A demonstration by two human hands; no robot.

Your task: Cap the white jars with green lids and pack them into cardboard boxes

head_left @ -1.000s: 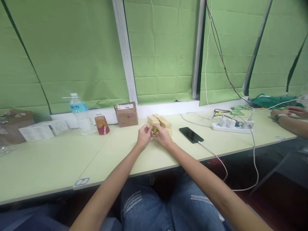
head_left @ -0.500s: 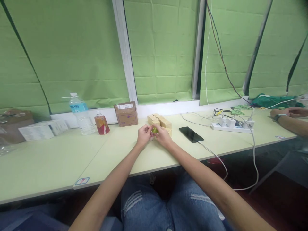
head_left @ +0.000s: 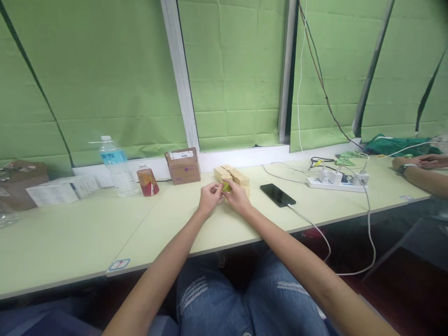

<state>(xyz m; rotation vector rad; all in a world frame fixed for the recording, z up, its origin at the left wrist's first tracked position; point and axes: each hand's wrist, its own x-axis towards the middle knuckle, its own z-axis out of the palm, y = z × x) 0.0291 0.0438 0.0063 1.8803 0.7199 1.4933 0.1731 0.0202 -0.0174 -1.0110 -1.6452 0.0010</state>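
Observation:
Fingertips of my left hand (head_left: pixel 210 197) and my right hand (head_left: pixel 237 196) meet around a small shiny yellow-green piece (head_left: pixel 226 185). Both hands are closed on it, just above the table. Its exact kind is hard to make out, since the fingers cover much of it. Directly behind my hands stand several light wooden-looking blocks (head_left: pixel 240 178), set close together in rows. My right hand hides part of the nearest ones.
A black phone (head_left: pixel 278 195) with a white cable lies to the right, before a power strip (head_left: pixel 338 184). A cardboard box (head_left: pixel 183 168), a red-orange bottle (head_left: pixel 148 182) and a water bottle (head_left: pixel 118 170) stand left. Another person's hands (head_left: pixel 425 162) rest far right.
Both hands stay in nearly the same place, still pinching the yellow-green piece. The piece seems slightly turned and sits a touch higher between the fingers.

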